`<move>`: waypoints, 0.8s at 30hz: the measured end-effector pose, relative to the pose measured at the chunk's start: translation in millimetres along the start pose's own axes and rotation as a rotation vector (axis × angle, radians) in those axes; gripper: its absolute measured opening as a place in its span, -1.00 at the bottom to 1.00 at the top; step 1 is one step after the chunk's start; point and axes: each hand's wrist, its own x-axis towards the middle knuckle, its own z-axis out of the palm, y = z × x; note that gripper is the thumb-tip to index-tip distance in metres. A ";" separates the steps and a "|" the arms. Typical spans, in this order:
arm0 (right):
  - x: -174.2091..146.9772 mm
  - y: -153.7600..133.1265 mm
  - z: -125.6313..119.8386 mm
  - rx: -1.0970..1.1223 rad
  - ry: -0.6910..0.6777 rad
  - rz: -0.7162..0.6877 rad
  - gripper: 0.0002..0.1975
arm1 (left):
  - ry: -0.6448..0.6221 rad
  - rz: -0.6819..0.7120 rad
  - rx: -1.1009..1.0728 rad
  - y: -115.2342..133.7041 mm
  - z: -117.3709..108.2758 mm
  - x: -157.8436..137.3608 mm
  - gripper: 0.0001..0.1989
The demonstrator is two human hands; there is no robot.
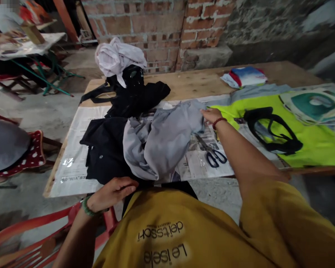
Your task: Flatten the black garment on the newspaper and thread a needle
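Observation:
A crumpled grey garment [170, 137] lies across the middle of the table, its gathered far edge stretching to the right. At its right end my right hand [211, 115] has its fingers closed on the cloth. My left hand [114, 191] is by the table's front edge, just below a folded dark garment [106, 149]; its fingers are loosely extended with the thumb a little apart, and no held thing shows. Scissors [213, 154] with dark handles lie on the newspaper beside the grey garment, under my right forearm.
Black cloth [139, 98] and a white bundle [120, 56] are heaped at the back left. On the right lie yellow-green fabric [312, 149], a black strap-like item [273, 132] and a green item in clear plastic [312, 104]. A red chair [30, 227] stands left; a person sits farther back.

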 end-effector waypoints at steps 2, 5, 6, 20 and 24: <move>-4.9 10.9 2.6 0.163 0.037 0.060 -0.73 | 0.005 -0.042 -0.014 -3.9 0.5 -1.7 -0.63; -20.2 40.0 5.1 0.453 0.083 0.130 -0.79 | -0.018 -0.056 -0.002 -4.4 3.6 0.5 -0.64; -28.1 52.5 6.0 0.554 0.109 0.145 -0.80 | -0.034 -0.053 0.005 -3.0 5.2 2.2 -0.64; -216.1 222.1 45.7 0.127 0.560 -0.111 -0.75 | -0.229 0.230 0.075 51.1 45.9 72.9 -0.67; -247.1 231.5 63.5 -0.037 0.458 -0.263 -0.72 | 0.047 0.497 0.323 59.6 73.2 110.5 -0.70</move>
